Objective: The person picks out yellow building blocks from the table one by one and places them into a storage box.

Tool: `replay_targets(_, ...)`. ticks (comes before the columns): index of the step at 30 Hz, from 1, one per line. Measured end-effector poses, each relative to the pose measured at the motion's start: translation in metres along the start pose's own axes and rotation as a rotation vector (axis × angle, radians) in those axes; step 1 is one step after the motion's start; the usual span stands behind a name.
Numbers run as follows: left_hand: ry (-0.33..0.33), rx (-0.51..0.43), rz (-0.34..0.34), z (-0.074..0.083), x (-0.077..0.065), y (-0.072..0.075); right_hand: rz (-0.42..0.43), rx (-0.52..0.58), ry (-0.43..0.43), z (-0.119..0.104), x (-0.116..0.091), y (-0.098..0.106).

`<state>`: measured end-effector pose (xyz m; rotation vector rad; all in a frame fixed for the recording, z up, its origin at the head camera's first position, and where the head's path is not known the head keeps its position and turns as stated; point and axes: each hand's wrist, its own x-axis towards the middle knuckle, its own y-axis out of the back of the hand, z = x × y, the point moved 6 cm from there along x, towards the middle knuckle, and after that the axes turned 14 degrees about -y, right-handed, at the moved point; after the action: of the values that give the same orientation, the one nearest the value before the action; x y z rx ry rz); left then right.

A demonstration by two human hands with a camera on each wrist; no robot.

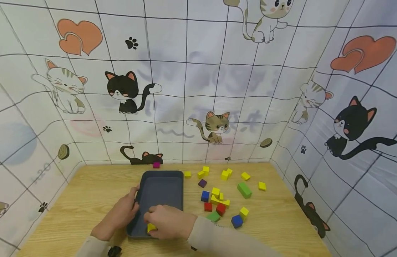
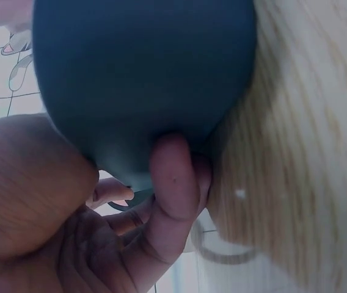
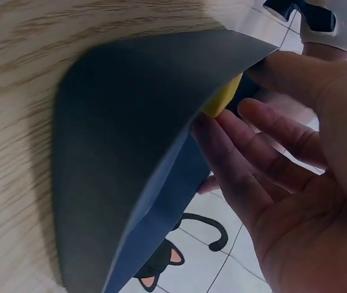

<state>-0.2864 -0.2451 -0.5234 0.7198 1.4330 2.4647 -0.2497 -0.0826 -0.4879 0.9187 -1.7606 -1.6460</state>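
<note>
A dark grey rectangular tray (image 1: 160, 189) lies on the wooden table. My left hand (image 1: 120, 214) holds its left rim, thumb over the edge and fingers (image 2: 175, 177) against the outer wall in the left wrist view. Inside the tray, at its near end, my right hand (image 1: 171, 222) pinches a yellow block (image 1: 151, 227) between thumb and fingers. The right wrist view shows this yellow block (image 3: 222, 97) just behind the tray's wall, partly hidden by it, so its full shape cannot be made out.
Right of the tray lie several scattered blocks: yellow (image 1: 224, 175), blue (image 1: 205, 196), red (image 1: 220, 208), purple (image 1: 202, 183) and a long green one (image 1: 244, 190). A magenta block (image 1: 156, 165) sits behind the tray. Cat-print cloth walls (image 1: 185, 82) border the wooden table (image 1: 98, 185).
</note>
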Motion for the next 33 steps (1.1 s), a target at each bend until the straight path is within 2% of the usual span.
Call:
replay_targets(2,-0.004,-0.011,0.005,0.002,0.000,-0.001,-0.007,0.007,-0.002,-0.001,0.000,0.000)
replay_targets(7,0.013,-0.029,-0.008,0.005,-0.001,-0.001,0.036,0.020,-0.002,0.002,-0.005,0.007)
replay_targets(13,0.037,-0.023,-0.013,0.004,-0.003,-0.002,0.092,0.015,-0.070,0.021,-0.009,0.014)
replay_targets(19,0.068,-0.026,-0.026,0.000,-0.006,-0.003,0.158,0.010,-0.132,0.051,-0.010,0.024)
replay_targets(33,0.050,-0.035,-0.039,-0.007,-0.001,-0.003,0.249,0.121,-0.327,0.144,-0.007,0.052)
